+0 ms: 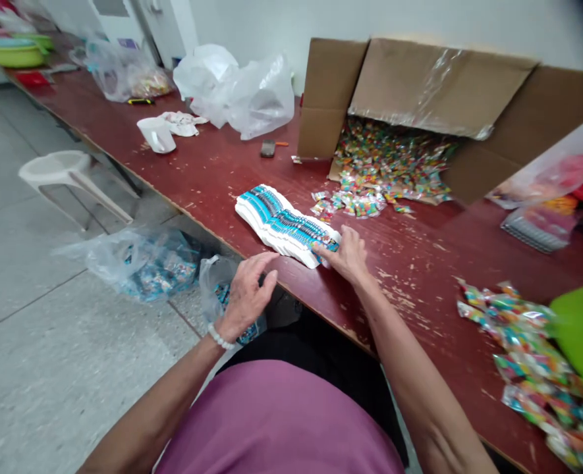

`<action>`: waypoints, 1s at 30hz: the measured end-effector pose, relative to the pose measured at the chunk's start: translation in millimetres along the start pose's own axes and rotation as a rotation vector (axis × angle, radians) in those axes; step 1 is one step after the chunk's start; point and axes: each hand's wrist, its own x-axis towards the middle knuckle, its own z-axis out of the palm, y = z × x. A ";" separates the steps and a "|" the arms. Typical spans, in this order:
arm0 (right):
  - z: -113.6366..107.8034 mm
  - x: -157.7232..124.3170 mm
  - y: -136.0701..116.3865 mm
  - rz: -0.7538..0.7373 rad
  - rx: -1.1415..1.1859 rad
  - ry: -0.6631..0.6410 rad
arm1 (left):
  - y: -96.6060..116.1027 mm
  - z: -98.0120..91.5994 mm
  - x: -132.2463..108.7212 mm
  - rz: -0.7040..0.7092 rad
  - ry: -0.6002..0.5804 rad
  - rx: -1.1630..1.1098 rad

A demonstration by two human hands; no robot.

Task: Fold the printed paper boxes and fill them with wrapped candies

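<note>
the left hand (246, 293) hangs just off the table (419, 263) edge, above a small clear bag (215, 280) with blue packets in it. its fingers are loosely curled and apart, and they hold nothing. the right hand (348, 253) lies on the table with its fingertips on the near end of a stack (278, 220) of flat white sleeves printed in blue. i cannot tell whether the thumb is tucked under that end, so it may be a pinch or only a press.

the stack lies fanned out near the table edge, running away from the right hand towards the left. it looks light, thin and slick, and the sleeves would likely slide over one another. a hold across the whole thickness at one short end seems safer than lifting from the top.

to the right, a heap of bright wrapped sweets (528, 355) lies beside something green (582, 329). below the edge on the left sits a bigger bag (147, 263) and, further off, a pale stool (64, 168). beyond the stack, loose sweets (355, 201) spill from a cardboard box (419, 85) tipped on its side. farther left are a white cup (157, 133) and crumpled plastic bags (242, 92).
</note>
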 end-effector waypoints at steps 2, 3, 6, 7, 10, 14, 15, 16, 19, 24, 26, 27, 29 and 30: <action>0.6 6.3 -1.9 0.063 -0.080 -0.069 | 9.9 14.0 16.3 0.157 -0.037 0.206; 0.5 6.7 -2.6 0.084 -0.106 -0.084 | 12.1 21.7 23.8 0.207 -0.055 0.299; 0.9 2.7 -1.5 0.136 -0.105 -0.041 | 10.1 43.3 40.3 0.287 -0.098 0.476; 1.6 0.9 0.3 0.149 -0.070 0.000 | 7.9 48.9 43.4 0.301 -0.113 0.496; 4.0 -2.4 8.5 0.150 0.247 0.163 | 2.4 58.4 46.7 0.301 -0.131 0.504; 0.6 -4.4 18.5 0.148 0.728 0.236 | 6.9 55.0 46.5 0.283 -0.115 0.462; -2.6 -5.7 19.3 0.153 0.774 0.223 | 10.7 51.5 46.9 0.278 -0.097 0.431; -6.9 -7.8 19.1 0.154 0.800 0.212 | 15.4 47.2 47.5 0.267 -0.070 0.383; -25.1 -18.9 11.6 0.144 0.931 0.184 | 32.4 30.6 50.4 0.159 -0.056 0.080; -56.9 -45.7 -18.0 0.056 1.169 -0.025 | 51.5 10.6 50.0 -0.302 -0.758 -0.806; -63.7 -55.3 -29.0 0.016 1.204 -0.120 | 53.1 9.5 44.4 -0.422 -1.026 -1.045; -65.6 -59.5 -33.3 0.000 1.220 -0.158 | 53.1 10.0 40.4 -0.452 -1.094 -1.126; -67.4 -66.8 -39.8 -0.013 1.256 -0.214 | 52.5 12.4 30.8 -0.489 -1.097 -1.232; -67.9 -70.2 -42.4 -0.010 1.270 -0.232 | 52.3 13.7 25.6 -0.507 -1.066 -1.259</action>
